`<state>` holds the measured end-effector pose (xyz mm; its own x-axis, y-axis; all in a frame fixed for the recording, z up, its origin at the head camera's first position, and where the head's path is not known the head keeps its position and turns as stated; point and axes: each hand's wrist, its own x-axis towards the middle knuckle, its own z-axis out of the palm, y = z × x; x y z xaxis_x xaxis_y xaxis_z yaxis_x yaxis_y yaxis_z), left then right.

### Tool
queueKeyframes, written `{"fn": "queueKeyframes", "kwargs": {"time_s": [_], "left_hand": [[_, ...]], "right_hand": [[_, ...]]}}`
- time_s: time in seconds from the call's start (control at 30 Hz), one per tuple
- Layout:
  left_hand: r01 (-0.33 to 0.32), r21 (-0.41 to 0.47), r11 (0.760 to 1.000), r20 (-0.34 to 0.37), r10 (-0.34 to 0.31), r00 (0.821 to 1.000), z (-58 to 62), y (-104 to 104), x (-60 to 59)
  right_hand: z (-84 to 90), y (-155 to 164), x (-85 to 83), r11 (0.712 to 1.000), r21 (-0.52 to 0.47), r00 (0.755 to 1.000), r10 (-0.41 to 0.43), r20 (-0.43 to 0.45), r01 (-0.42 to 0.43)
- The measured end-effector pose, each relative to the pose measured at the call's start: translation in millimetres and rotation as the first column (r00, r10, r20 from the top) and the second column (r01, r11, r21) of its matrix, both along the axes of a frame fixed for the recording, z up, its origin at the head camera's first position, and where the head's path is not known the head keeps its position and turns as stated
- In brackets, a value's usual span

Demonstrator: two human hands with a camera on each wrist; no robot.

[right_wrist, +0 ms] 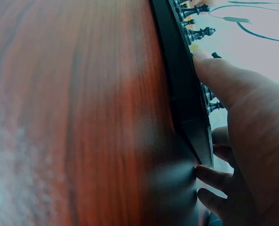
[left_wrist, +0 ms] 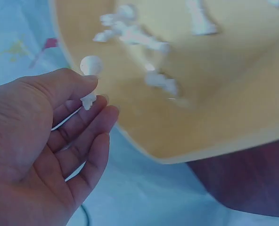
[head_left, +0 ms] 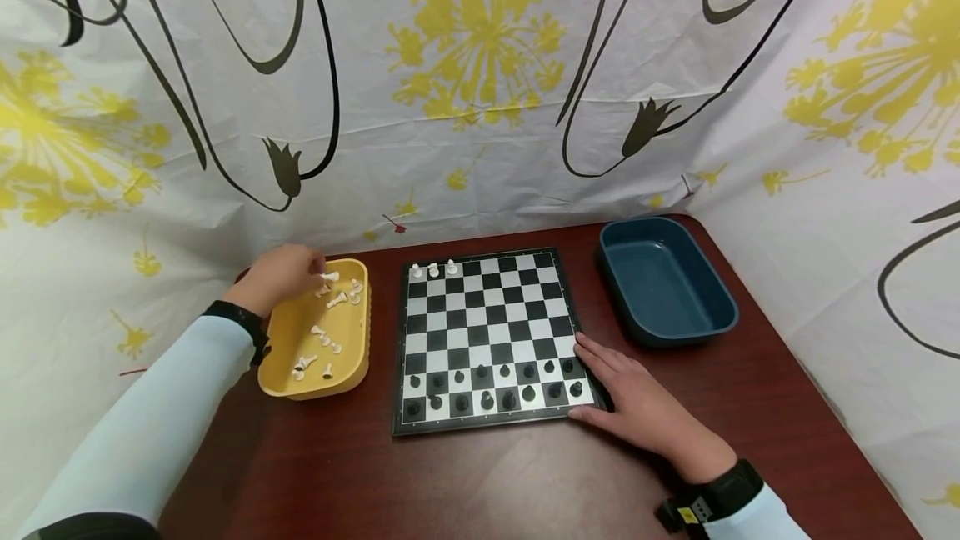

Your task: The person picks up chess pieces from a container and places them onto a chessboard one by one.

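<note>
white pawn (left_wrist: 89, 66) pinched between thumb and fingertips of left hand (head_left: 279, 275), held over far end of yellow tray (head_left: 283, 357). other fingers loosely bent; wrist view is blurred. more white chess pieces (head_left: 318, 333) lie scattered flat in the tray, which sits on the dark red table (head_left: 480, 482), just left of the chessboard (head_left: 487, 315). three white pieces (head_left: 433, 270) stand upright on the board's far-left squares. black pieces (head_left: 495, 386) fill the two near rows. right hand (head_left: 637, 407) rests flat at the board's near-right corner, fingers straight, tips against the edge, holding nothing. blue tray (head_left: 720, 307) sits right of the board, near the table's far-right corner. floral curtain (head_left: 480, 90) behind.
</note>
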<state>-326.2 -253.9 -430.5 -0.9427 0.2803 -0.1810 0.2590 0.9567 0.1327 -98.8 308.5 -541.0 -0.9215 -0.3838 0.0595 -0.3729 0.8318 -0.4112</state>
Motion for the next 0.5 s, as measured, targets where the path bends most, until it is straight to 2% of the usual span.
{"fn": "queueKeyframes", "kwargs": {"time_s": [0.23,0.37,0.5], "left_hand": [[0.121,0.041,0.992,-0.07,-0.118,0.991,25.7,31,-2.0],[0.206,0.022,0.978,-0.11,-0.202,0.973,31.9,58,-8.1],[0.275,-0.021,0.961,-0.118,-0.276,0.954,35.8,93,-16.8]], "right_hand": [[0.0,-1,-0.6,1.0,-0.004,1.0,-0.003,-0.001,0.003],[0.0,-1,-0.2,1.0,0.0,1.0,-0.008,0.003,0.008],[2.1,-2,0.5,1.0,0.004,1.0,-0.014,0.011,0.014]]}}
